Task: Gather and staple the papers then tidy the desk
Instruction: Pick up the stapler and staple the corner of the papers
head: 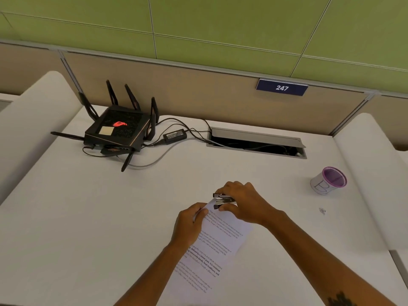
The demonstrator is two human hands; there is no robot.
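Right hand [245, 203] is wrapped around a small black stapler [223, 200] — fingers curled over the top, thumb under the base. The stapler's mouth sits on the top corner of the papers [217, 246], which pokes in between its two arms; the arms look only partly closed, hard to say more. Left hand [189, 224] pinches the papers at their upper left edge, just beside the stapler at about 8 o'clock from it, fingers curled around the sheet edge. The papers are printed text sheets, tilted, running from the hands down toward 6 o'clock of the frame, between the two forearms; can't tell whether their lower end rests on the surface or is lifted.

White surface [88, 217] carries the rest:
- black router [116, 131] with several antennas and a red glowing logo, at 10 o'clock from the hands, well apart; a yellowish sticky note on its top
- black power brick [174, 136] just right of the router, cables running into the open cable tray [256, 142] at 12 o'clock
- white cup with a purple rim [329, 181] at 3 o'clock, well apart from the hands, a drawn mark on its side
- a small pale speck [322, 210] below the cup — too small to identify

A blue tag reading 247 [282, 87] is on the beige partition behind the surface, with green wall panels above.
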